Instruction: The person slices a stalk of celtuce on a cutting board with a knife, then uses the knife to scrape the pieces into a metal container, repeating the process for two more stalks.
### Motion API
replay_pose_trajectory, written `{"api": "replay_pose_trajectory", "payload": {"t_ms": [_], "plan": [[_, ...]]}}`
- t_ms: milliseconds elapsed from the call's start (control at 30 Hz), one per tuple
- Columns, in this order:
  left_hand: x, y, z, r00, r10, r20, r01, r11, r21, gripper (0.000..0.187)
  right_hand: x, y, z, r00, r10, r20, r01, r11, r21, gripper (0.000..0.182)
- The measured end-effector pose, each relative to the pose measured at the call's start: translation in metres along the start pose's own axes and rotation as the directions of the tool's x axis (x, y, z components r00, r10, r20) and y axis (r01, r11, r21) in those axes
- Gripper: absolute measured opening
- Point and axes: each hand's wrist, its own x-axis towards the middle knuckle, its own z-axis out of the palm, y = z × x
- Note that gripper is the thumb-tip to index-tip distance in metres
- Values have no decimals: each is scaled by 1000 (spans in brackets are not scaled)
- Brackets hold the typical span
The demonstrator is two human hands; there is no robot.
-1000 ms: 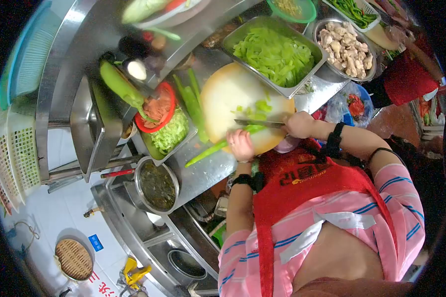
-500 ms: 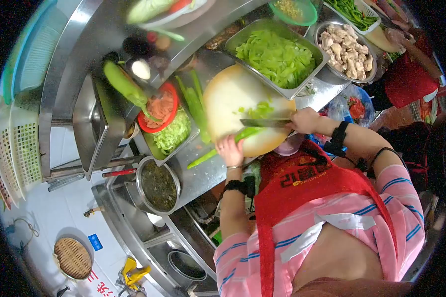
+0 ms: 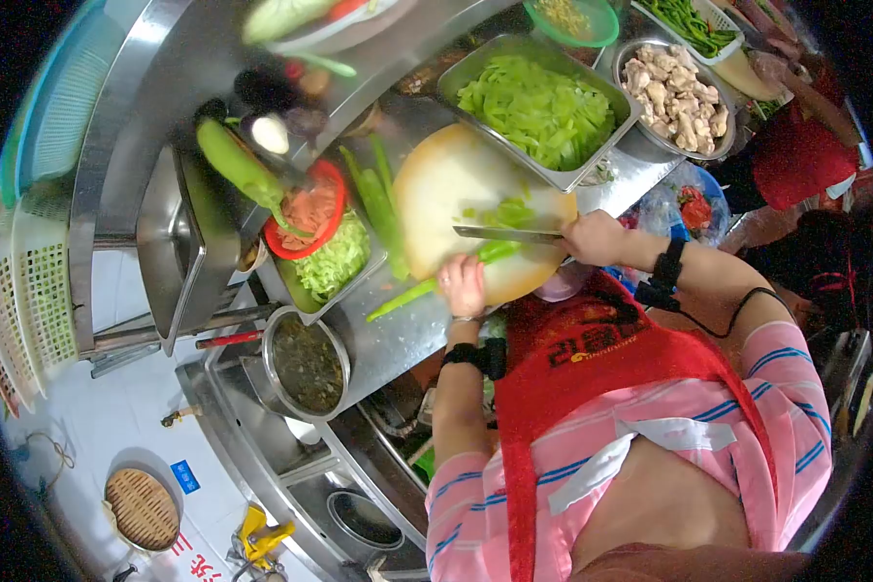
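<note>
A long green stalk (image 3: 407,299) lies across the near-left edge of the round chopping board (image 3: 436,184). My left hand (image 3: 463,286) is wrapped over it, fingers bent, pressing it to the board. In my right hand (image 3: 595,239) is the handle of a knife (image 3: 509,234), its blade pointing left just above the stalk's cut end. Small green pieces (image 3: 511,210) lie beyond the blade. Left of the board rest more green stalks (image 3: 383,209). A metal tray of sliced green vegetable (image 3: 543,112) stands behind the board.
A bowl of meat chunks (image 3: 677,97) is at the back right. To the left are a red bowl (image 3: 308,209), a tray of shredded greens (image 3: 335,257) and a pot of dark liquid (image 3: 307,359). Another person's arm (image 3: 824,107) shows at the upper right.
The knife and my right hand have shifted slightly left and up. My left hand has moved a little right and up along the stalk. The camera view has shifted slightly.
</note>
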Motion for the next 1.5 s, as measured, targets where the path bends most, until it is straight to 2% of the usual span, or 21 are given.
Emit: {"api": "replay_pose_trajectory", "payload": {"t_ms": [67, 167, 233, 267, 400, 433, 533, 633, 767, 833, 933, 1067, 1167, 1233, 1367, 1500], "plan": [[1, 1, -2, 998, 37, -43, -37, 999, -2, 22, 5, 2, 14, 1000, -3, -17, 3, 1000, -1, 27], [2, -2, -5, 999, 38, 8, -37, 998, -58, 21, 9, 3, 11, 997, -6, -75, 8, 1000, 19, 27], [3, 1, -4, 1000, 26, -1, -26, 998, -53, 20, 2, 1, -9, 999, -9, 39, 9, 1000, -7, 27], [4, 1, -2, 1000, 21, -3, -22, 998, -57, 20, 2, 2, -7, 999, -8, 43, 8, 1000, -12, 27], [1, -1, -3, 1000, 21, 6, -21, 1000, -24, 20, 8, 1, 16, 996, -20, -91, 20, 1000, -5, 26], [2, -2, -3, 1000, 23, 11, -23, 999, -34, 20, 11, 2, 17, 989, -42, -144, 41, 999, -14, 31], [1, -2, -3, 1000, 16, 14, -15, 999, -38, 21, 1, 3, -5, 993, -54, -109, 52, 998, -26, 31], [0, -1, -1, 1000, 8, 16, -8, 1000, -22, 21, 2, 3, 9, 981, -70, -183, 73, 997, 5, 32], [2, -4, -2, 999, 0, 43, 1, 999, -34, 20, 18, 7, 24, 985, -49, -163, 55, 998, 29, 33], [3, 0, -5, 998, -11, 57, 14, 998, -57, 19, 7, 8, 5, 993, -27, -115, 29, 999, 21, 34], [6, 6, -2, 997, -13, 74, 20, 996, -89, 19, -3, 4, -5, 989, -5, -150, 10, 999, 33, 33], [14, 8, -1, 998, 10, 68, -3, 995, -97, 20, 14, 13, 32, 975, -28, -219, 31, 999, 14, 31], [9, 10, -15, 993, 11, 114, -4, 998, -60, 21, 7, 9, 15, 982, -59, -180, 62, 998, 11, 31], [4, 6, -17, 998, -61, 10, 61, 998, 32, 22, -6, 0, -17, 998, -11, -59, 11, 1000, 11, 24], [-5, -1, -13, 996, -86, 7, 86, 995, 43, 22, 9, 4, 20, 998, -6, -58, 6, 1000, -5, 24], [-3, -7, -15, 997, -48, 60, 47, 999, 21, 22, 10, 6, 9, 994, -48, -103, 45, 998, -31, 26]]}}
